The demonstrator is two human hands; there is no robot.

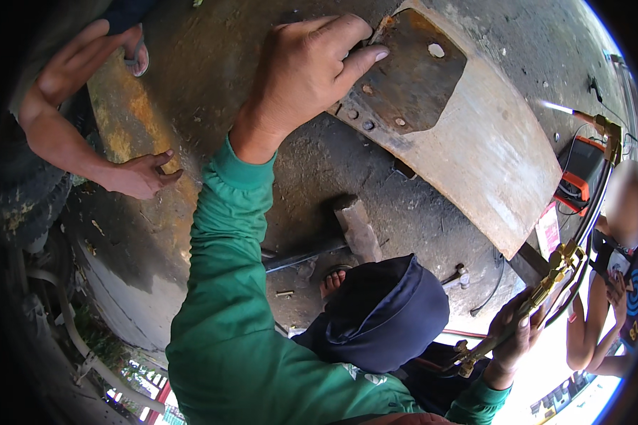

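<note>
Pinched at the upper edge of a rusty dark metal patch [432, 78], near the top of the view, is my left hand [308, 81]. The patch has holes and lies on a curved, pale metal panel [496, 170]. My right hand [514, 333], at the lower right, grips a brass gas torch [553, 283] with hoses. The torch reaches up along the panel's right side, and a bright flame [556, 106] shows at its nozzle, clear of the patch.
Another person's bare arm and hand [138, 173] are at upper left; another person [602, 319] is at right. A sledgehammer [358, 227], a small hammer [461, 276] and a red-black machine [574, 184] sit on the stained ground. Dark navy cloth [368, 312] covers the lower middle.
</note>
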